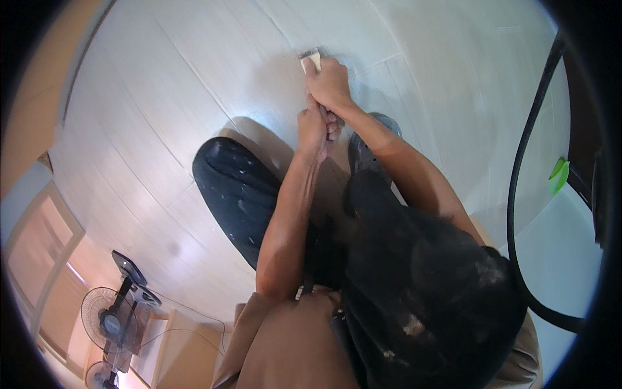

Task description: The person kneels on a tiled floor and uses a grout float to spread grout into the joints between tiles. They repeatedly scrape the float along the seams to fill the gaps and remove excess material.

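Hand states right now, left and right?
Left hand: closed, fingers curled; whether it grips anything is hidden.
Right hand: closed, holding a pale, dark-edged scraper-like tool.

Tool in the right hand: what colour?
Tool: whitish with a dark edge, best seen in the head view.

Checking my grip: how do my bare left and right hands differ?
Your bare left hand is nearer your body; your bare right hand is farther out, on the flat cream tool. The left hand's forearm runs steeply; the right hand's slants leftward. Both show bent fingers.
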The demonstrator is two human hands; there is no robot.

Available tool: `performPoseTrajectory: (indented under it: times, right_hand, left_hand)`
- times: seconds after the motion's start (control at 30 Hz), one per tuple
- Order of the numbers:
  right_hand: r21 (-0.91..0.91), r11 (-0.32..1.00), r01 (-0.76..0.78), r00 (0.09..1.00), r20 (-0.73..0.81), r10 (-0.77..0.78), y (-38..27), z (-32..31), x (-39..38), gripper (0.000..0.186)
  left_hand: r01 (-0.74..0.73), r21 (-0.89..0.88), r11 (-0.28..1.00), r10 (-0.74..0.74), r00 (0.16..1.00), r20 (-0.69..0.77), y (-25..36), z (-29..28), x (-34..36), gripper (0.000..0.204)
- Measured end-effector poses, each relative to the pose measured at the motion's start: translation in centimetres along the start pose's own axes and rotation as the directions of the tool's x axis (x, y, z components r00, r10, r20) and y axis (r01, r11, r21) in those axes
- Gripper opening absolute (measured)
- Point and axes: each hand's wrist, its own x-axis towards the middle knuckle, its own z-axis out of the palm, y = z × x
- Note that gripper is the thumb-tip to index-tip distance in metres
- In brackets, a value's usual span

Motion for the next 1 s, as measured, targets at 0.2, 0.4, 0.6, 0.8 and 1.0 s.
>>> performPoseTrajectory:
  times: [0.2,0.4,0.6,0.8,1.0]
  right_hand:
    - [0.136,0.991,-0.006,1.000,-0.021,0.009,3.9,-0.2,-2.7,0.050]
    - [-0.030,0.997,-0.077,0.994,0.069,0.079,-2.3,-0.7,0.2,0.044]
    - [0.043,0.999,-0.012,1.000,0.026,0.011,-0.5,0.2,1.8,0.044]
    - [0.048,0.998,-0.045,0.999,0.022,0.044,1.7,0.0,1.2,0.045]
    - [-0.046,0.998,0.046,0.999,-0.008,-0.047,-1.6,-1.0,3.5,0.049]
  left_hand:
    - [0.125,0.040,0.991,-0.122,0.990,-0.072,-1.9,1.3,-3.0,0.056]
    - [0.059,0.043,0.997,-0.058,0.998,-0.026,0.6,-0.2,0.0,0.055]
    - [-0.008,0.084,0.996,0.015,0.997,-0.080,0.2,0.9,0.1,0.054]
    - [0.076,0.018,0.997,-0.076,0.997,-0.009,0.8,1.7,-0.4,0.050]
    - [0.002,0.124,0.992,0.004,0.999,-0.045,3.1,2.2,2.5,0.056]
